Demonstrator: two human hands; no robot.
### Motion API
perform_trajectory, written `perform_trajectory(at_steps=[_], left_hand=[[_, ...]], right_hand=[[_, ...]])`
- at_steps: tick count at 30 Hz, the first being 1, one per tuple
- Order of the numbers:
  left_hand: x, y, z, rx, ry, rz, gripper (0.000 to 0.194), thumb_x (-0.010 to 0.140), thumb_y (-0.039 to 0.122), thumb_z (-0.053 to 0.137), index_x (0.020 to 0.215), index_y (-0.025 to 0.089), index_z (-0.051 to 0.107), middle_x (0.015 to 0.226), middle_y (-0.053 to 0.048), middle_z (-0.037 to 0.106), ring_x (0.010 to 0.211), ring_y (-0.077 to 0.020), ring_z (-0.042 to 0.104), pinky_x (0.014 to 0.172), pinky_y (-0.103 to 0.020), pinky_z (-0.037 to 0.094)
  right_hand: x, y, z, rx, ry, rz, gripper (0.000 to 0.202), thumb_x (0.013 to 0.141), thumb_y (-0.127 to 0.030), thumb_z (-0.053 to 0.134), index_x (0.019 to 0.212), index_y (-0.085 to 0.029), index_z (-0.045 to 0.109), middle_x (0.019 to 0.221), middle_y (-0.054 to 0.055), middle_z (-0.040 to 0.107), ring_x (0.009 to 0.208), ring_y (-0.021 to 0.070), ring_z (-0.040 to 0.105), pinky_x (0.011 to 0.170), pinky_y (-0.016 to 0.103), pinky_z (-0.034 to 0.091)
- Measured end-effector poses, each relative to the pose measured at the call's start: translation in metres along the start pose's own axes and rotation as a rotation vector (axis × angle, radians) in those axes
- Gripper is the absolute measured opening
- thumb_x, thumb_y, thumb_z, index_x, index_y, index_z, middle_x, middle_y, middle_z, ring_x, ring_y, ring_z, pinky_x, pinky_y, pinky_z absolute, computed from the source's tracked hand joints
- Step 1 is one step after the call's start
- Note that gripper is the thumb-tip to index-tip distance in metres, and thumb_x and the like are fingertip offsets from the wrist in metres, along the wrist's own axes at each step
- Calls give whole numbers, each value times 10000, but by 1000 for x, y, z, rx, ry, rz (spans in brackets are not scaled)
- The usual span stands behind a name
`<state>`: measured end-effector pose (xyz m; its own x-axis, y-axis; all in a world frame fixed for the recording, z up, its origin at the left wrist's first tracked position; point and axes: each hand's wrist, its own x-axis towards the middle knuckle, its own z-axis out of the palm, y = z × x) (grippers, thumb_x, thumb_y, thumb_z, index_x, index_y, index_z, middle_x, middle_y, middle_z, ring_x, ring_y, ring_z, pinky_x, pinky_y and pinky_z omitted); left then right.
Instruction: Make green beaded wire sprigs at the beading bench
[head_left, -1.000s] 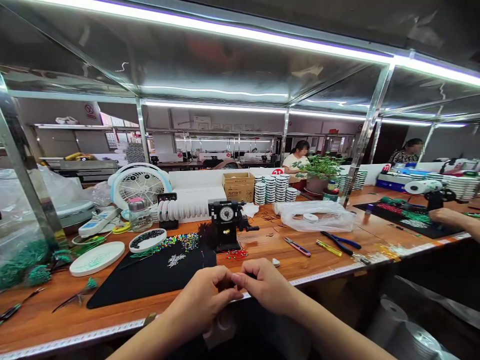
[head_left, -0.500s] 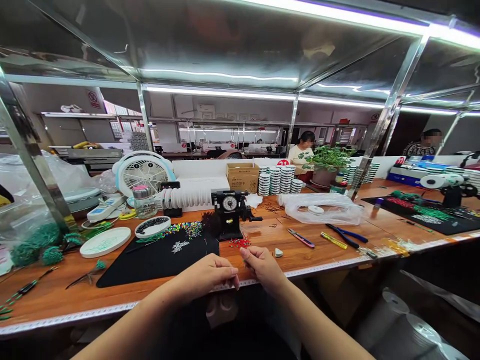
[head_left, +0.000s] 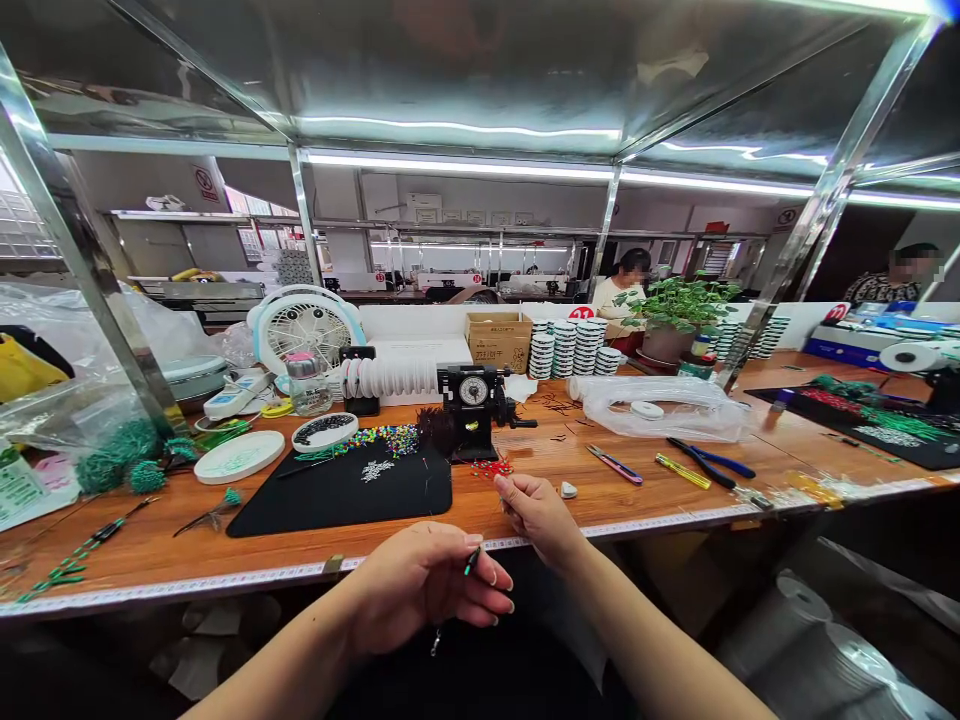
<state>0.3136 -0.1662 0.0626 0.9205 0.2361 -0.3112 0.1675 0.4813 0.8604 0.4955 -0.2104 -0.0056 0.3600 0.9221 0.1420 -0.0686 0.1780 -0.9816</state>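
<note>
The fingers of the left hand hold a small black-and-green piece, thumb against forefinger, while the other fingers are loosely spread. A small metal piece hangs under this hand, toward six o'clock; if the two are joined, I cannot see. The right hand has its thumb and forefinger tips pressed together; a thin line may be between them, but it is too fine to tell.

To handle it well, I would advise a light, steady pinch, so that the narrow piece does not roll, and gentle, even movement of the right hand, so that the hanging metal is not jerked. Both hands are at the desk edge, so a dropped part could easily fall down from it.

From the right hand, red bits lie near, at ten o'clock, and the black device with a dial is at eleven. Snips and pliers lie toward two o'clock. The black mat is at ten o'clock from the left hand.
</note>
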Motion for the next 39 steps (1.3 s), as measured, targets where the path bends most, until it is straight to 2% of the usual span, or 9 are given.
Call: perform_trajectory(at_steps=[14,17,20,23,26,29,31,35,39], left_hand=[[-12,0,8,21,-33,48,293,850,252,505,765,59,709,807,-138,680,787,-223,648,755,-318,467],[-10,1,2,176,-8,96,284,831,268,531,772,61,717,833,-144,697,772,-184,617,650,-234,433],[-5,2,-8,342,58,67,233,774,279,603,816,73,704,833,-143,718,584,-115,556,476,-187,347],[2,4,-15,415,86,78,249,741,311,647,866,96,640,760,-121,720,484,-98,510,425,-190,340],[7,4,-15,445,107,146,303,749,381,647,886,125,561,685,-88,701,538,-137,581,438,-199,379],[9,0,-13,484,157,200,314,791,443,590,836,138,533,571,-39,660,468,-127,584,408,-185,378],[8,-3,-13,479,148,196,317,812,461,558,813,146,519,522,-13,637,412,-112,567,383,-173,380],[2,-5,-13,417,9,129,280,828,432,548,799,161,484,627,-41,681,424,-114,600,339,-144,347],[-3,-1,-13,415,-67,139,250,847,397,527,769,165,476,731,-81,704,518,-136,641,324,-136,282]], right_hand=[[1,1,0,73,-34,29,453,775,-560,578,599,-162,453,448,-89,281,390,37,165,395,226,81],[1,-1,-2,65,-46,41,456,778,-568,569,597,-168,444,432,-93,278,378,39,171,384,221,88],[-2,-15,-1,41,-67,43,458,793,-575,541,601,-168,458,431,-87,292,377,46,191,381,219,111],[-10,-37,7,-163,-115,-62,452,821,-536,527,577,-160,470,470,-64,334,432,59,252,417,217,179],[-22,-54,21,-449,-152,-184,444,843,-483,516,544,-161,447,508,-41,382,496,78,325,472,224,241],[-33,-59,30,-619,-153,-223,413,869,-446,483,570,-167,430,537,-35,417,519,87,350,491,230,249],[-37,-59,31,-640,-179,-222,388,875,-432,478,595,-166,445,560,-30,441,536,89,367,503,227,260],[-39,-54,28,-340,-300,-82,394,853,-463,504,599,-164,468,529,-35,426,499,80,355,471,211,259],[-36,-50,25,81,-212,53,422,809,-483,575,576,-169,417,463,-79,317,396,41,213,386,196,149]])
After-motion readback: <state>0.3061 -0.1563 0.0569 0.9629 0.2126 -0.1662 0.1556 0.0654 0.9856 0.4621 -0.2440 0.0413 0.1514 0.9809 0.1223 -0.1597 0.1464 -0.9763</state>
